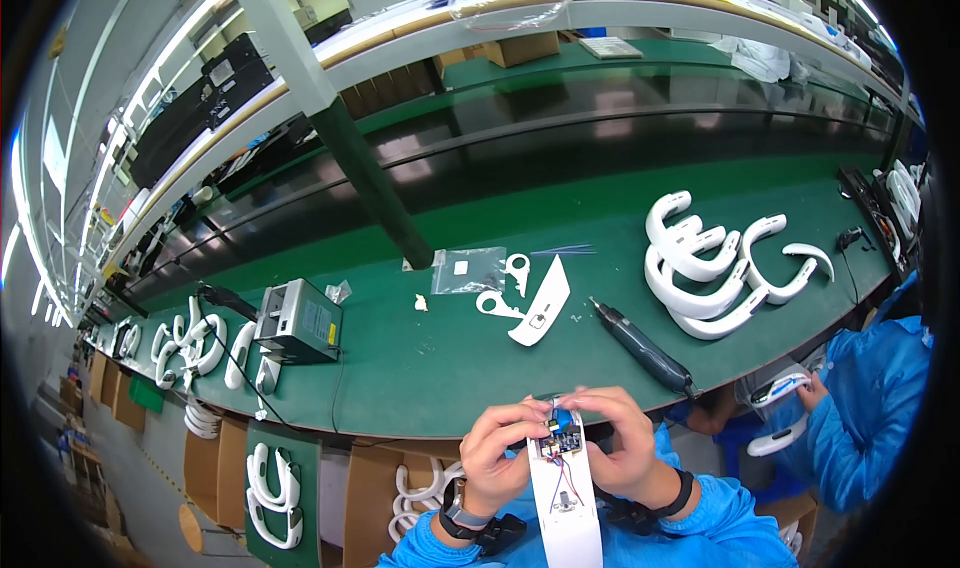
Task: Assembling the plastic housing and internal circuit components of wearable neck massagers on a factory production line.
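Observation:
My left hand (497, 450) and my right hand (622, 442) grip the far end of a white curved plastic housing (566, 521) from both sides, just in front of the bench edge. The housing lies open toward me, showing a dark circuit board (562, 442) with red and blue wires. Fingers of both hands meet around a small blue part (560, 421) at the top of the board. Beyond them on the green bench lie a black electric screwdriver (645, 349), a pointed white cover (543, 308) and two white ring-ended pieces, one of them a ring piece (517, 274).
Several white U-shaped housings (700, 278) are grouped at the right. A clear plastic bag (470, 271) and a grey metal box (299, 322) with a cable stand to the left. A post (370, 183) rises mid-bench. A co-worker in a blue sleeve (870, 408) works at the right.

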`<action>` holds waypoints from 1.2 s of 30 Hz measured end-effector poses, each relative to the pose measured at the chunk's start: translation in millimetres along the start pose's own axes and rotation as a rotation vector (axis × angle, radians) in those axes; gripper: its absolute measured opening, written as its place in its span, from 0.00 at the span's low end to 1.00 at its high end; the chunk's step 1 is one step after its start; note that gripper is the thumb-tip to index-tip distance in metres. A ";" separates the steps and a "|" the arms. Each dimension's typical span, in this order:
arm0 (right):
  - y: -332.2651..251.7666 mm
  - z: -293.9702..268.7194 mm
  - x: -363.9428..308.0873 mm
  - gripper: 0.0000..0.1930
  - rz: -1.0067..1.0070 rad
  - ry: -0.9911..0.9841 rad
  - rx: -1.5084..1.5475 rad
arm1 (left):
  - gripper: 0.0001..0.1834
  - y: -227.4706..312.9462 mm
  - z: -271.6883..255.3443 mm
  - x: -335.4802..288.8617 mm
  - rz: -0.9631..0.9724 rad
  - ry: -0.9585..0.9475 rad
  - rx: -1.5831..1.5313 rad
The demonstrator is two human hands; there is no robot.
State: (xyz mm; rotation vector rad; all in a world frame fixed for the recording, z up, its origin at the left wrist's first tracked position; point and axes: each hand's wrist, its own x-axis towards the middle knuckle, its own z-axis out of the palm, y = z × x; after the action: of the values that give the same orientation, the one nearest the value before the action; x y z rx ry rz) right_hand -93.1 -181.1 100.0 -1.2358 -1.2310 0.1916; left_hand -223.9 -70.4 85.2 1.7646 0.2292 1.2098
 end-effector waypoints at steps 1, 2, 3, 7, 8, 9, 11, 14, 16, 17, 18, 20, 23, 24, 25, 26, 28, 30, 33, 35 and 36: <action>-2.3 -1.8 0.0 0.20 0.005 0.025 0.013 | 0.12 0.4 -4.4 4.2 0.024 0.000 0.032; -1.5 -3.6 -1.2 0.22 0.009 0.049 0.028 | 0.12 1.0 -8.9 8.3 0.050 0.001 0.067; 3.6 -9.7 -8.6 0.23 0.027 0.018 0.088 | 0.12 -0.4 -11.7 14.1 0.065 0.007 0.075; -17.0 -18.3 -35.5 0.27 0.508 -0.315 0.892 | 0.14 -3.0 -26.4 33.0 0.151 0.046 0.174; -17.6 -21.7 -42.7 0.33 0.515 -0.469 0.894 | 0.14 -3.5 -27.5 37.3 0.162 0.055 0.196; -32.1 -24.6 -27.0 0.31 0.491 -0.635 0.924 | 0.15 -5.7 -29.5 40.5 0.166 0.064 0.222; -32.2 -17.7 -27.7 0.29 0.555 -0.616 0.846 | 0.15 -6.8 -31.8 44.1 0.172 0.084 0.255; -29.0 -6.1 -22.1 0.28 0.551 -0.599 0.864 | 0.14 -11.9 -41.0 44.2 0.175 0.098 0.300; -26.6 -1.2 -17.7 0.27 0.548 -0.567 0.888 | 0.13 -12.4 -43.0 41.5 0.172 0.086 0.307; -22.8 1.4 -14.1 0.26 0.527 -0.600 0.812 | 0.14 -8.5 -41.6 39.9 0.102 0.172 0.188; -20.9 3.4 -13.5 0.25 0.512 -0.632 0.736 | 0.15 -6.5 -40.7 34.0 0.025 0.258 0.069; -25.1 17.0 -5.5 0.23 0.527 -0.580 0.709 | 0.27 2.4 -39.9 24.6 -0.126 0.475 -0.221; 2.8 37.8 -4.3 0.18 0.279 -0.521 0.327 | 0.35 20.0 -49.5 8.3 -0.383 0.212 -0.627; 6.2 43.9 -0.3 0.18 0.283 -0.537 0.336 | 0.38 18.5 -59.7 -3.6 -0.487 0.017 -0.757; 6.2 51.1 6.5 0.18 0.226 -0.528 0.254 | 0.38 18.0 -63.2 -13.4 -0.568 -0.070 -0.854; 6.8 59.4 10.1 0.18 0.167 -0.517 0.172 | 0.38 18.7 -64.9 -20.6 -0.570 -0.053 -0.849; 10.2 76.1 10.7 0.16 0.199 -0.478 0.221 | 0.36 27.4 -62.1 -20.4 -0.433 -0.060 -0.303; 8.7 86.9 16.3 0.15 0.227 -0.482 0.166 | 0.34 15.1 -73.8 -24.7 -0.439 -0.007 -0.326; 20.8 84.3 37.0 0.11 0.000 -0.414 -0.098 | 0.34 13.9 -91.0 -27.2 -0.422 0.085 -0.217; 48.0 69.8 39.4 0.10 0.033 -0.280 -0.140 | 0.34 16.1 -97.9 -29.3 -0.388 0.171 -0.241; 65.9 57.0 40.7 0.10 0.170 -0.240 -0.151 | 0.34 17.1 -99.8 -29.5 -0.386 0.231 -0.261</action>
State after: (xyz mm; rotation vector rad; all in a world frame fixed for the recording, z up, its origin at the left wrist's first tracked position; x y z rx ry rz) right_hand -89.7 -92.3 63.1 -1.4830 -1.3648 0.3862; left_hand -324.4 -38.2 86.0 1.2833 0.4997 1.1018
